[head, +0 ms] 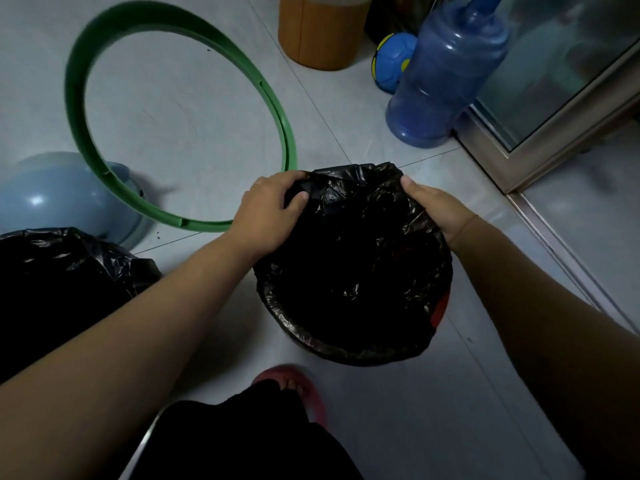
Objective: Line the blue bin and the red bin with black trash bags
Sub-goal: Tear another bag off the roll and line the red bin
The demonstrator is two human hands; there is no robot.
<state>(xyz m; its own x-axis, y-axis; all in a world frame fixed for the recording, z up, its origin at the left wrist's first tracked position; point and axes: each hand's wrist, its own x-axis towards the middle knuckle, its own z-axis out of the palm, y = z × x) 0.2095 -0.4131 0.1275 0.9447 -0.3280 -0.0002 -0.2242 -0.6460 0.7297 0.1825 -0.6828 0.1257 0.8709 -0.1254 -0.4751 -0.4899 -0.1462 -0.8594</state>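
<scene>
A black trash bag [353,268] covers the red bin [439,311], of which only a small red patch shows at the right side. My left hand [268,213] grips the bag's far-left edge, fingers curled over the plastic. My right hand [438,211] pinches the bag's far-right edge with the thumb on top. The near rim of the bin is wrapped by the bag. At the left edge stands a second black trash bag [59,282], spread over something hidden beneath it.
A green ring [180,112] leans on a pale blue lid [52,195] on the tiled floor. Behind are an orange container [318,32], a blue and yellow ball [391,60] and a large blue water bottle [446,74]. A metal door frame [554,133] runs along the right. My slippered foot [294,389] stands near the bin.
</scene>
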